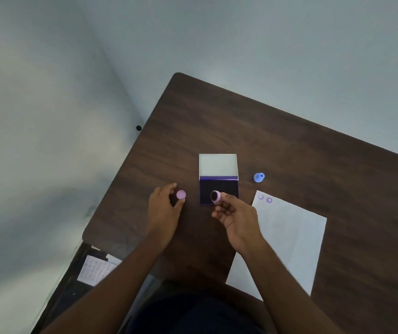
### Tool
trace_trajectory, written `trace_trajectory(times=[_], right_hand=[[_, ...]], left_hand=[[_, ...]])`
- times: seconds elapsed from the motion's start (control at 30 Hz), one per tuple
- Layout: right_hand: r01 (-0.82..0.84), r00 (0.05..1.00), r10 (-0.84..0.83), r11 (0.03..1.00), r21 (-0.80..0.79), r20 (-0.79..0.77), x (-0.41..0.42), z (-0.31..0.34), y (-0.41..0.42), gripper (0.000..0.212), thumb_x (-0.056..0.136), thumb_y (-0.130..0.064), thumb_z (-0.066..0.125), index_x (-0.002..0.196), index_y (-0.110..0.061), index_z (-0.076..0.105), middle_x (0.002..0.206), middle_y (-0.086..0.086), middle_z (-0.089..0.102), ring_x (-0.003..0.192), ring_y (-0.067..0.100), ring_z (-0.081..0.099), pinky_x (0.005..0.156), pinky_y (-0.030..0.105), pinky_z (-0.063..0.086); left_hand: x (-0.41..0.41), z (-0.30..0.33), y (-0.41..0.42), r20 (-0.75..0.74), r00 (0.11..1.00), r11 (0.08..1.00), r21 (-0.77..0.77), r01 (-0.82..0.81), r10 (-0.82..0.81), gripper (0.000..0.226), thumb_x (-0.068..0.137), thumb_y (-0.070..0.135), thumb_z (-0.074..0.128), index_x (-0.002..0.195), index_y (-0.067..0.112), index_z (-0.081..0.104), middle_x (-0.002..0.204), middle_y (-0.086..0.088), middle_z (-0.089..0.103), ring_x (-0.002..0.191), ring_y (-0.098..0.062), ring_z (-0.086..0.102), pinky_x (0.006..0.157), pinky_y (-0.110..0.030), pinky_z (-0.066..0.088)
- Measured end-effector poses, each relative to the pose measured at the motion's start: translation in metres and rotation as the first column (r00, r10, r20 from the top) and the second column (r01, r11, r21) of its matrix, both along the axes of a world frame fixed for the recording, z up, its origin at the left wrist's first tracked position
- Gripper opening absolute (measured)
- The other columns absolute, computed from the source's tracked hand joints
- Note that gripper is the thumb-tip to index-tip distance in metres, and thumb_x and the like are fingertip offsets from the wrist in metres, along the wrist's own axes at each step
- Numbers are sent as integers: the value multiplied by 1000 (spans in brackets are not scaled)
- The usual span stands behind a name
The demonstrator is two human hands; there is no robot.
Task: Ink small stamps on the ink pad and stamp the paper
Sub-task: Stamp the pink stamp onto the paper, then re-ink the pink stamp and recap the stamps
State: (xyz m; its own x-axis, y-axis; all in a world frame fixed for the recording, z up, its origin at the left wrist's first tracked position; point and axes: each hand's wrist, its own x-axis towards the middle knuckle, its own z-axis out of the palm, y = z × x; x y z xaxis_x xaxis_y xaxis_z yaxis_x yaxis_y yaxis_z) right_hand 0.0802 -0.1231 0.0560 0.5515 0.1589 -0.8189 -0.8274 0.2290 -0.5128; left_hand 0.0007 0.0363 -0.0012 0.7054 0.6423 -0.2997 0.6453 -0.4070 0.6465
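An open ink pad (227, 189) with a dark purple inking surface and a raised white lid (218, 165) lies at the middle of the brown table. My right hand (237, 216) grips a small purple stamp (216, 196), its dark inked face turned toward me, just over the pad's near edge. My left hand (164, 208) pinches a round purple cap (181, 195) left of the pad. White paper (287, 239) lies to the right, with two purple smiley prints (265, 198) at its far corner.
A blue stamp (259, 177) rests on the table right of the ink pad. The brown table (289, 141) has its left edge close to my left hand. Below that edge, on a dark surface, lies a white sheet of dotted stickers (94, 270). Pale walls stand behind.
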Motion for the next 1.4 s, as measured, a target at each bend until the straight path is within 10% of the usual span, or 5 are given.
trace_trajectory(times=[0.33, 0.6, 1.07, 1.4], right_hand=[[48, 995, -43, 997, 53, -91, -1, 0, 7, 25, 85, -12, 67, 108, -2, 66, 95, 19, 70, 78, 25, 67, 68, 35, 57], [63, 992, -55, 995, 71, -113, 2, -2, 8, 19, 85, -12, 67, 101, -3, 70, 89, 17, 72, 79, 26, 68, 69, 35, 56], [57, 991, -44, 994, 94, -129, 2, -2, 13, 19, 83, -11, 68, 100, -3, 69, 88, 17, 71, 83, 27, 68, 71, 36, 57], [29, 996, -20, 993, 112, -86, 0, -4, 18, 22, 84, -12, 67, 104, -2, 68, 94, 19, 71, 83, 28, 68, 72, 36, 57]], left_hand=[[12, -9, 2, -13, 998, 998, 11, 54, -54, 28, 89, 31, 64, 113, 17, 67, 111, 0, 62, 99, -14, 59, 91, -30, 51], [13, 13, -2, 142, 974, 944, -306, -125, 175, 27, 86, 29, 69, 111, 23, 67, 107, 8, 70, 97, -7, 65, 87, -26, 55], [10, 35, 1, 128, 922, 503, -860, -80, 365, 37, 80, 16, 70, 116, 8, 66, 108, -11, 73, 101, -27, 70, 90, -38, 56], [15, 44, 0, 235, 966, 919, -347, 185, -106, 51, 79, 23, 75, 128, 19, 60, 107, 8, 71, 92, 2, 65, 85, -14, 52]])
